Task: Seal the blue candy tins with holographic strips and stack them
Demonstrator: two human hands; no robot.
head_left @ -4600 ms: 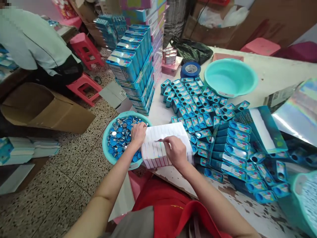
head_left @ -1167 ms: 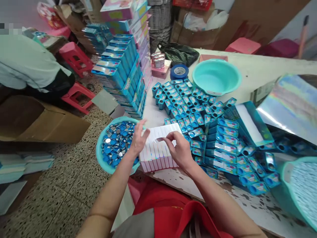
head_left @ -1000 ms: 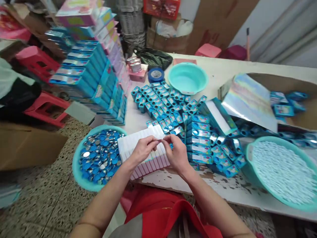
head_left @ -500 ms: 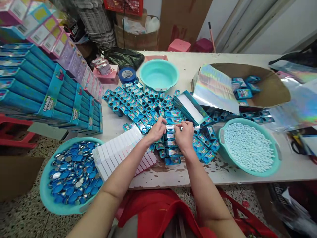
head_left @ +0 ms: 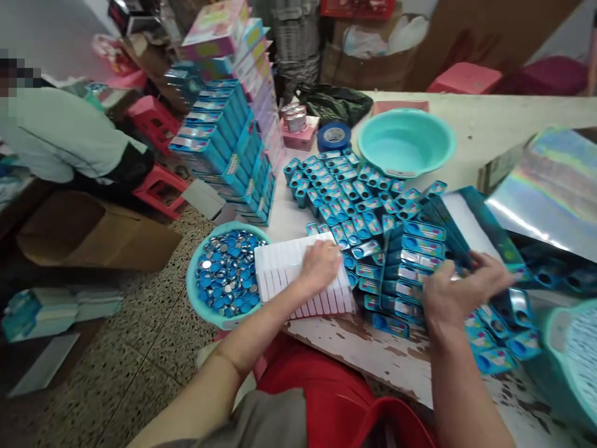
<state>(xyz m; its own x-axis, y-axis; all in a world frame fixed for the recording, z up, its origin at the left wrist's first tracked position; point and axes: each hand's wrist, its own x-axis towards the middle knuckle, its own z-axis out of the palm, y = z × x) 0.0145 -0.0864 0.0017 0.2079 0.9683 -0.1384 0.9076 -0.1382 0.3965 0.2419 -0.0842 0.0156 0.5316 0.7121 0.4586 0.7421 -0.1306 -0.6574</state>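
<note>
My left hand [head_left: 321,267], slightly blurred, is curled with its fingers together over the right part of a white block [head_left: 280,267]. The block looks like a row of narrow white strips with pinkish lines along its front side; whatever the fingers hold is hidden. My right hand [head_left: 459,289] hovers over the small blue boxes at the right, thumb and fingers apart, and I see nothing in it. Beside it stands an upright row of blue boxes [head_left: 422,246] with round recesses in their tops. Many similar loose boxes [head_left: 345,202] cover the table behind.
A turquoise basin [head_left: 191,280] of blue and silver round caps stands left of the block. Another turquoise basin [head_left: 405,143] is at the back. A third basin [head_left: 555,348] holds pale blue pieces. Stacked display boxes [head_left: 228,149] rise at the left edge. A person [head_left: 69,130] sits beyond.
My hands were together over the blue box row half a second ago. The left has gone back left to the white block; the right has opened and lies farther right. The view has swung left.
</note>
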